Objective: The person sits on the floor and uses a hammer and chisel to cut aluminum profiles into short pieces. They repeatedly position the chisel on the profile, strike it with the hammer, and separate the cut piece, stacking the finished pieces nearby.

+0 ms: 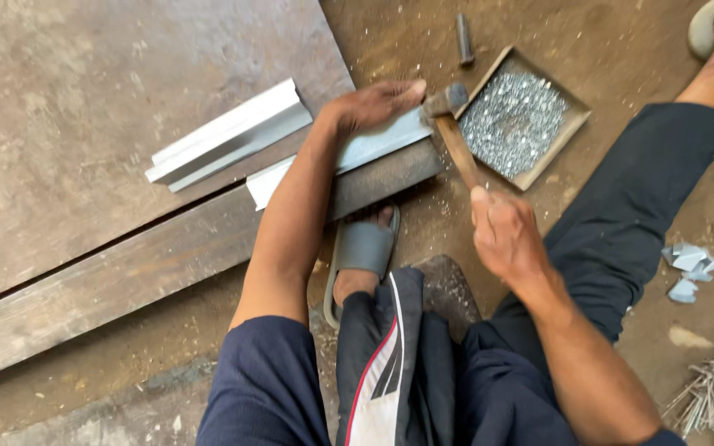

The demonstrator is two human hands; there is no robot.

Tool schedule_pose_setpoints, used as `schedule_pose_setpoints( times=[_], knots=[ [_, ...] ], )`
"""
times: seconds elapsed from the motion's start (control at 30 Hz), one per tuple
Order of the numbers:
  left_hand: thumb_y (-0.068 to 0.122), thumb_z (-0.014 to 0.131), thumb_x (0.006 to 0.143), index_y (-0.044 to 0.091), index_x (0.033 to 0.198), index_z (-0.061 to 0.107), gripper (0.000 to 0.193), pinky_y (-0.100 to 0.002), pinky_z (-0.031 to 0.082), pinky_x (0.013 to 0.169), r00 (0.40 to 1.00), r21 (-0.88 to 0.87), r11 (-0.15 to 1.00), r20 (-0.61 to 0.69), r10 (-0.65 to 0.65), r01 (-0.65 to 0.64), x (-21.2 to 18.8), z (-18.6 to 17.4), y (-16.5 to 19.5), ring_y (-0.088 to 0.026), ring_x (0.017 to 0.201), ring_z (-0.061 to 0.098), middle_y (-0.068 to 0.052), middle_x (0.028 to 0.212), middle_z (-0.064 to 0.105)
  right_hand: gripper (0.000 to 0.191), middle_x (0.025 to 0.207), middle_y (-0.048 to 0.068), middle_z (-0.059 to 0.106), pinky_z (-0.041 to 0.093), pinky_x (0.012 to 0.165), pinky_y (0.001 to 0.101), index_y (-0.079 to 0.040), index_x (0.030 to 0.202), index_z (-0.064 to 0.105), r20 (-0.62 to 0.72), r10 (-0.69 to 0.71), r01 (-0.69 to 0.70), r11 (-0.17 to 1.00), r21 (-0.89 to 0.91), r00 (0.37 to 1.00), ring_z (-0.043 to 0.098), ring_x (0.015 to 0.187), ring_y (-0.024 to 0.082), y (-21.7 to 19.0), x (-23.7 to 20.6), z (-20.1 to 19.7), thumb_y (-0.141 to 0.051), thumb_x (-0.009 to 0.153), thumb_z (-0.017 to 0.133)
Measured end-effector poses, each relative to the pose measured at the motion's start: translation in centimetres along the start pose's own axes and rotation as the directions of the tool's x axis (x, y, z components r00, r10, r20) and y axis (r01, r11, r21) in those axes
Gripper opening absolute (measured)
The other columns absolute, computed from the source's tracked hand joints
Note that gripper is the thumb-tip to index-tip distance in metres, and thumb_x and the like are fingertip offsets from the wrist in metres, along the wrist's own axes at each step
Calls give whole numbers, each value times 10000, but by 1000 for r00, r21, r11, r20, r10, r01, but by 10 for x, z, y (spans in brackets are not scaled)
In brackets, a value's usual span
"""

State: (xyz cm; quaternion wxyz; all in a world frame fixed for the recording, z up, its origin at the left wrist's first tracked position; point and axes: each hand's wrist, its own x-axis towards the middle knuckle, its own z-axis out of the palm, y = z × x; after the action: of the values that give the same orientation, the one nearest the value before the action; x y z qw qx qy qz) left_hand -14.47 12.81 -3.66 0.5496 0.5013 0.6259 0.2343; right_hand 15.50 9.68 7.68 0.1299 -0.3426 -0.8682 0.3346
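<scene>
In the head view, the left hand (373, 106) lies flat, palm down and fingers stretched, pressing on the near end of a bent strip of pale grey sheet metal (378, 147); it grips nothing, only pins the strip against the long rusty steel bar (167, 248) beneath it. The right hand (502, 235) is clenched around the wooden handle of a worn steel-headed hammer (454, 124), whose head sits just past the left fingertips, at the strip's end.

Just beyond the hammer head lies a shallow square rusty tray (576, 116) filled with small silvery metal bits. Further from the left hand, up past the tray, a short dark steel punch (464, 39) lies on the dirt floor. To the outer side of the left forearm, a second folded grey metal profile (229, 136) rests on a large brown steel plate (84, 99), apart from the strip being held. Under the left wrist, a foot in a grey sandal (363, 248) braces against the bar.

Well off the right elbow lie cut grey offcuts (687, 264) and a heap of thin metal slivers (712, 400).

Judging by this, one profile looks finished and laid aside, while the held strip is mid-shaping at its end.
</scene>
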Motion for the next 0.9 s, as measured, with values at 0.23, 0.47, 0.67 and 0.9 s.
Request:
schedule_pose_setpoints(
  times=[0.23,0.47,0.67,0.9],
  knots=[
    [709,375,961,142,1299,677,726,-344,406,1117,997,-127,990,44,68,-62,-5,-5,-1,-189,1276,584,-70,1341,700,525,607,40,564,405,447,257,-31,876,610,239,295,-377,630,679,925,540,496,106,-20,-2,-18,-423,1114,355],
    [660,367,1010,188,1152,718,605,-377,446,1107,994,-215,973,58,97,-82,-8,0,-4,-200,1214,618,-49,1233,746,524,735,41,521,426,522,274,-31,950,484,-331,121,141,732,667,936,497,603,129,-21,-27,2,-533,1095,442],
    [646,362,1001,218,1145,721,577,-411,401,1108,992,-154,982,41,121,-114,-14,-7,3,-223,1289,571,-53,1291,709,434,576,2,501,365,433,300,-96,725,523,-29,190,-183,971,154,981,495,476,118,13,16,24,-217,1129,420],
    [642,338,1008,224,1122,727,582,-416,408,1111,993,-69,991,18,114,-112,-18,-8,9,-253,1286,589,-67,1276,720,382,825,100,552,424,585,313,-16,938,523,-449,-62,276,859,430,891,510,641,197,-20,2,-59,-324,1160,483]
  ],
)
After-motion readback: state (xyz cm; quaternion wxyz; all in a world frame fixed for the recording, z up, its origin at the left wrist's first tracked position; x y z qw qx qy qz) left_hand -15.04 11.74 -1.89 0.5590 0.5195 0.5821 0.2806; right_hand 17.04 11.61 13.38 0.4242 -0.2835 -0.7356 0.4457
